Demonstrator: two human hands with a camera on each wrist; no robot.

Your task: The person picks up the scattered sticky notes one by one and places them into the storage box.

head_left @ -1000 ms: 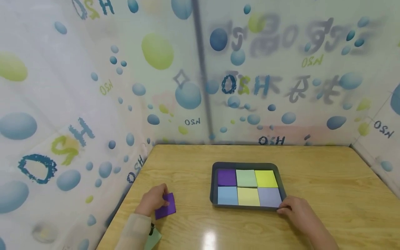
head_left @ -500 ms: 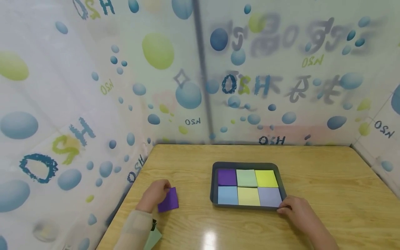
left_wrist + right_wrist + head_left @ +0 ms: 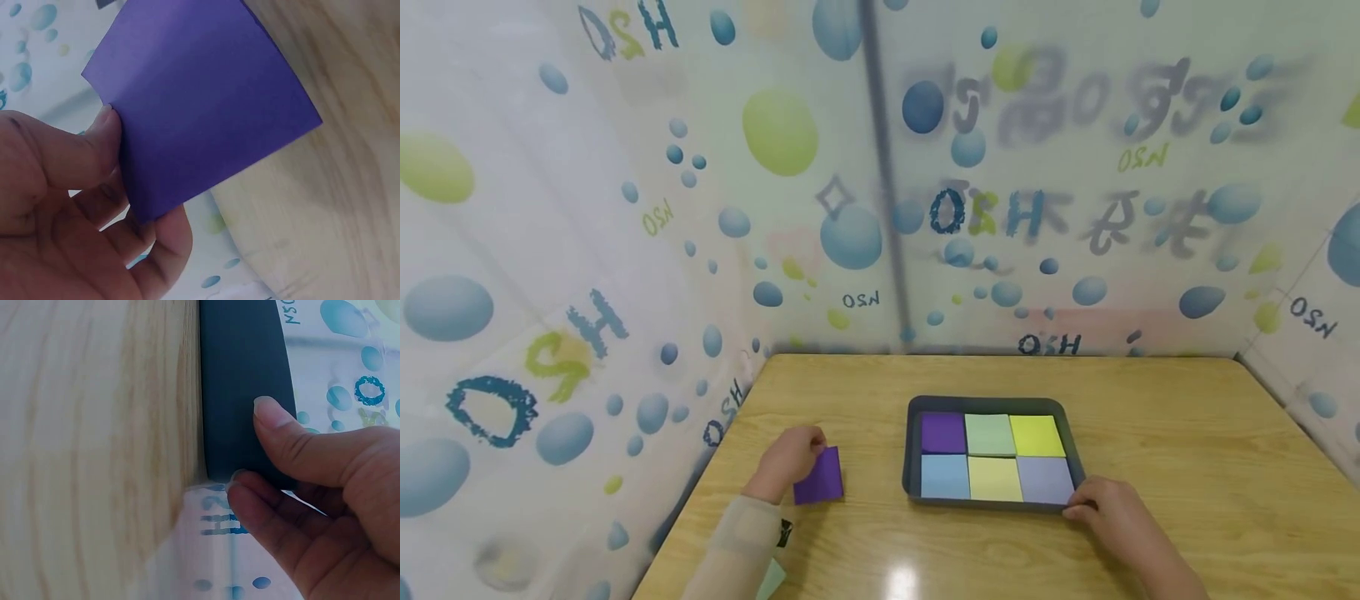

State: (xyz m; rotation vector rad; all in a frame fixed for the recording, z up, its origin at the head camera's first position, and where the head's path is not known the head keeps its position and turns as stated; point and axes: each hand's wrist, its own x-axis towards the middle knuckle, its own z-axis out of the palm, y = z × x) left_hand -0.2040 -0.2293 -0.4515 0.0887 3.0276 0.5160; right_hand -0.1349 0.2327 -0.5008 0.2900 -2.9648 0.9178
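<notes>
My left hand (image 3: 792, 460) pinches a purple sticky note (image 3: 822, 478) by one edge, left of the tray. In the left wrist view the thumb lies on the near side of the purple sticky note (image 3: 206, 100), with fingers behind its lower corner. A dark grey tray (image 3: 985, 504) holds two rows of coloured paper squares. Purple (image 3: 943, 433), green (image 3: 989, 435) and bright yellow (image 3: 1037, 436) squares form the back row; blue (image 3: 945, 477), pale yellow (image 3: 995, 479) and lavender (image 3: 1046, 480) the front. My right hand (image 3: 1108, 512) grips the tray's front right corner, thumb against its outer wall (image 3: 237, 381).
A light green paper piece (image 3: 771, 578) lies near the front, partly hidden by the left sleeve (image 3: 736, 546). The wooden table (image 3: 1172, 433) meets patterned sheeting (image 3: 790, 217) at its back and left sides.
My left hand has moved forward and to the right, bringing the purple sticky note closer to the tray. My right hand keeps its grip on the tray corner. The head view tilts slightly up.
</notes>
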